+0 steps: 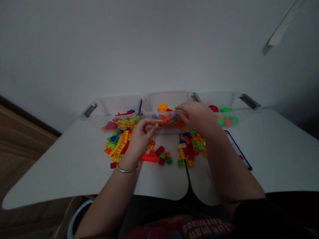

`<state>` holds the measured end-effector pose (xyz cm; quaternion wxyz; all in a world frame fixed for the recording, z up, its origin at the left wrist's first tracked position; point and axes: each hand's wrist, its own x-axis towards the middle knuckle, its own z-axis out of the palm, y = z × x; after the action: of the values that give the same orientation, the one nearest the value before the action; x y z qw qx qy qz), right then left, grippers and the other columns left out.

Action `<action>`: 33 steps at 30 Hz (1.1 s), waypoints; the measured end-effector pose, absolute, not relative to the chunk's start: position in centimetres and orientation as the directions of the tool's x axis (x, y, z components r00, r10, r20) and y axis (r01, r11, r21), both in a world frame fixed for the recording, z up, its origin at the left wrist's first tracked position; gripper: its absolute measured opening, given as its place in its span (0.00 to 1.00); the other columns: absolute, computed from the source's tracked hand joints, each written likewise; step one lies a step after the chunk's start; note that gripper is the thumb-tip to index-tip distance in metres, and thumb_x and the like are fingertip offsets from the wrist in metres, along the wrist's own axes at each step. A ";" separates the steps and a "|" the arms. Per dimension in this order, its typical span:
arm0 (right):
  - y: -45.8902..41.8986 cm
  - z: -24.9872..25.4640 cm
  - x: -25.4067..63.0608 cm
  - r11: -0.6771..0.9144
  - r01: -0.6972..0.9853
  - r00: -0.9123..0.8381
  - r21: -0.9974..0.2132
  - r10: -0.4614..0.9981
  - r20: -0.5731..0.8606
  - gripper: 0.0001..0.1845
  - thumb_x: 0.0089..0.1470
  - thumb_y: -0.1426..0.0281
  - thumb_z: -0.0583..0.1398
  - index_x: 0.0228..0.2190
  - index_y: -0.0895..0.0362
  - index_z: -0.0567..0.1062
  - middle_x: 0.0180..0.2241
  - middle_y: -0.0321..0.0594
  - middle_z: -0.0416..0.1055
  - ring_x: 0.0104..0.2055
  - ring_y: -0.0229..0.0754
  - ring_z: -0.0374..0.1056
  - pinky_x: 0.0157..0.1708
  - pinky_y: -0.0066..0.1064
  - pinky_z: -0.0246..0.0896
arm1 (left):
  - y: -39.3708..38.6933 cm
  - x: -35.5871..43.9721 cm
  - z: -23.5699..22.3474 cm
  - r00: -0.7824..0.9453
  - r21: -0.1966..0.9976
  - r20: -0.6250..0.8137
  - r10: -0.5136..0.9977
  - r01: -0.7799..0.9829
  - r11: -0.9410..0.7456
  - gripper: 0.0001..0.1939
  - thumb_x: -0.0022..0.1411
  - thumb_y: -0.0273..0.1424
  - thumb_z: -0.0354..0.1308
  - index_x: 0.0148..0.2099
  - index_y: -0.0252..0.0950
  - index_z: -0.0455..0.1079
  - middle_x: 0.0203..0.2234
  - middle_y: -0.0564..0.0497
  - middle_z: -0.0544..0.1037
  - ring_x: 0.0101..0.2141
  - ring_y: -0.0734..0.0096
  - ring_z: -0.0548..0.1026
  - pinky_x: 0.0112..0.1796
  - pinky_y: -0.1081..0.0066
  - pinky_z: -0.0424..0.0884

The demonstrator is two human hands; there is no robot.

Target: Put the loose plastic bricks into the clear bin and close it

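My left hand (142, 135) is raised in front of the middle clear plastic bin (171, 130), thumb and fingers pinched on a small yellow toy brick (157, 125). My right hand (198, 117) is at the front rim of that bin, its fingers curled over the edge. Close under its fingertips is a green piece (178, 110); whether it is gripped I cannot tell. Inside the bin lie an orange block (162, 107) and several red, green and blue pieces, seen partly through the wall.
Loose toy bricks lie in piles on the white table, left (118, 146), centre (149, 157) and right (190, 147). A left bin (121, 101) holds yellow and red pieces; a right bin (216, 98) holds coloured balls (225, 120). A phone (238, 149) lies beside my right forearm.
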<state>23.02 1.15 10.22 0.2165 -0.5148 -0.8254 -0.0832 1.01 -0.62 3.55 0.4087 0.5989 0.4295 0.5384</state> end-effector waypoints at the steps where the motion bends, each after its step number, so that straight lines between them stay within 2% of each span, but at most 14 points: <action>1: 1.0 10.4 22.8 0.482 0.872 -0.392 -0.083 0.791 0.469 0.18 0.59 0.72 0.53 0.46 0.58 0.78 0.47 0.46 0.77 0.48 0.49 0.70 0.47 0.39 0.60 | -0.3 1.2 3.2 0.039 0.961 0.276 0.960 -0.009 -0.276 0.14 0.50 0.35 0.67 0.37 0.38 0.67 0.28 0.54 0.75 0.32 0.71 0.77 0.36 0.70 0.74; 5: -0.2 10.5 21.4 0.644 0.759 -0.507 -0.094 0.676 0.535 0.16 0.62 0.70 0.52 0.43 0.55 0.79 0.45 0.43 0.78 0.48 0.47 0.70 0.49 0.38 0.59 | -0.3 1.1 1.9 0.098 0.962 0.177 0.979 -0.228 -0.151 0.18 0.48 0.34 0.69 0.38 0.38 0.66 0.31 0.55 0.77 0.32 0.75 0.77 0.42 0.69 0.75; 9: -1.2 9.6 19.4 0.801 0.582 -0.686 -0.136 0.574 0.447 0.15 0.64 0.68 0.53 0.46 0.52 0.77 0.47 0.40 0.77 0.50 0.42 0.69 0.48 0.34 0.61 | -0.6 0.6 1.3 0.206 0.960 0.150 0.967 -0.264 -0.092 0.20 0.50 0.34 0.69 0.43 0.38 0.65 0.32 0.54 0.79 0.33 0.73 0.78 0.39 0.70 0.75; 13: -1.1 8.4 18.3 0.824 0.538 -0.746 -0.178 0.564 0.353 0.14 0.64 0.68 0.54 0.46 0.48 0.77 0.46 0.38 0.76 0.49 0.41 0.70 0.45 0.32 0.64 | -0.6 0.2 1.2 0.241 0.963 0.152 0.959 -0.254 -0.089 0.23 0.47 0.30 0.69 0.44 0.39 0.64 0.28 0.56 0.78 0.29 0.75 0.77 0.31 0.77 0.73; 20: -0.7 8.2 18.0 0.813 0.538 -0.745 -0.225 0.583 0.324 0.15 0.63 0.70 0.55 0.49 0.50 0.76 0.48 0.41 0.74 0.49 0.41 0.69 0.48 0.34 0.63 | -0.5 0.0 1.2 0.260 0.952 0.128 0.957 -0.302 -0.045 0.22 0.49 0.31 0.67 0.45 0.41 0.62 0.30 0.55 0.80 0.31 0.72 0.79 0.33 0.74 0.74; 25: -0.9 8.5 18.1 0.789 0.582 -0.719 -0.198 0.613 0.328 0.12 0.63 0.69 0.56 0.45 0.54 0.76 0.46 0.43 0.75 0.48 0.42 0.69 0.44 0.32 0.62 | -0.7 0.1 1.5 0.246 0.970 0.136 0.960 -0.230 -0.078 0.22 0.48 0.34 0.68 0.44 0.40 0.64 0.30 0.53 0.80 0.33 0.69 0.79 0.36 0.70 0.75; 28: -0.8 9.4 19.1 0.732 0.659 -0.647 -0.172 0.669 0.366 0.10 0.62 0.69 0.56 0.40 0.54 0.77 0.43 0.42 0.76 0.46 0.42 0.70 0.41 0.31 0.60 | -0.8 0.0 1.7 0.139 0.977 0.198 0.970 -0.113 -0.183 0.16 0.50 0.36 0.66 0.39 0.38 0.67 0.29 0.52 0.79 0.33 0.69 0.78 0.39 0.67 0.75; 30: -0.6 10.2 20.5 0.656 0.735 -0.542 -0.174 0.721 0.430 0.10 0.61 0.69 0.56 0.39 0.54 0.78 0.42 0.42 0.76 0.45 0.43 0.70 0.41 0.32 0.60 | -0.7 -0.3 1.7 0.043 0.966 0.257 0.965 0.010 -0.258 0.11 0.53 0.36 0.63 0.36 0.38 0.68 0.30 0.51 0.79 0.34 0.68 0.78 0.41 0.66 0.74; 33: -0.1 11.4 23.5 0.470 0.855 -0.303 -0.220 0.796 0.524 0.10 0.59 0.69 0.57 0.40 0.54 0.78 0.41 0.42 0.77 0.41 0.44 0.71 0.39 0.34 0.60 | -0.3 -0.9 1.4 -0.052 0.928 0.330 0.943 0.199 -0.314 0.09 0.57 0.37 0.58 0.37 0.37 0.70 0.32 0.49 0.79 0.36 0.66 0.77 0.42 0.65 0.73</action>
<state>23.55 -0.09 11.39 0.2933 -0.5123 -0.8056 -0.0499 -0.87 -0.27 1.40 0.3403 0.5984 0.4768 0.5467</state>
